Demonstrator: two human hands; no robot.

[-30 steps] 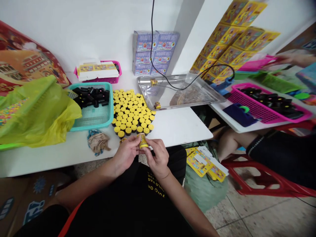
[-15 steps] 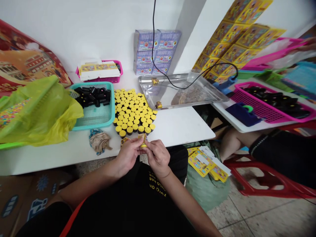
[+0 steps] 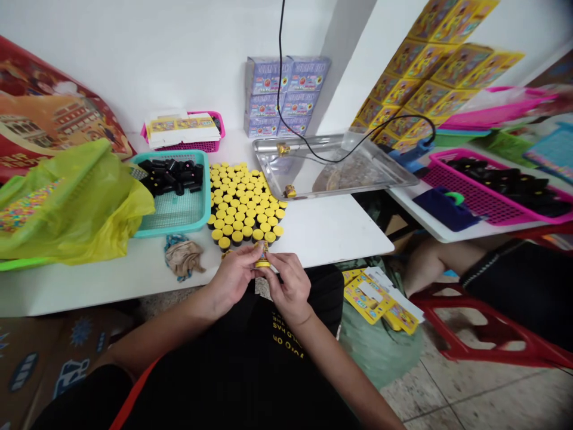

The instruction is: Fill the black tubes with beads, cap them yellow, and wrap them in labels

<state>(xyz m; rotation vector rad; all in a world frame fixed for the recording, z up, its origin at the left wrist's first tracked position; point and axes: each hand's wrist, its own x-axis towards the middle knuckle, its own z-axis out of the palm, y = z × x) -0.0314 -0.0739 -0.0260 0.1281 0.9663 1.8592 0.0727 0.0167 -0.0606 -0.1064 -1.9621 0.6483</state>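
My hands meet over the table's front edge, both holding a small black cylinder wrapped in a yellow label. My left hand grips it from the left, and my right hand pinches its label from the right. Just beyond my fingers stands a tight block of several black cylinders with yellow caps. A small yellow piece is partly hidden behind my left hand.
A teal basket of black cylinders and a yellow-green plastic bag are on the left, with a crumpled cloth nearby. A metal tray stands behind. A co-worker's leg and pink basket are on the right.
My fingers have shifted on the yellow-labelled cylinder, which now stands more upright. The scene has slid slightly right in view, and a co-worker's hand has carried a pink basket rightward.
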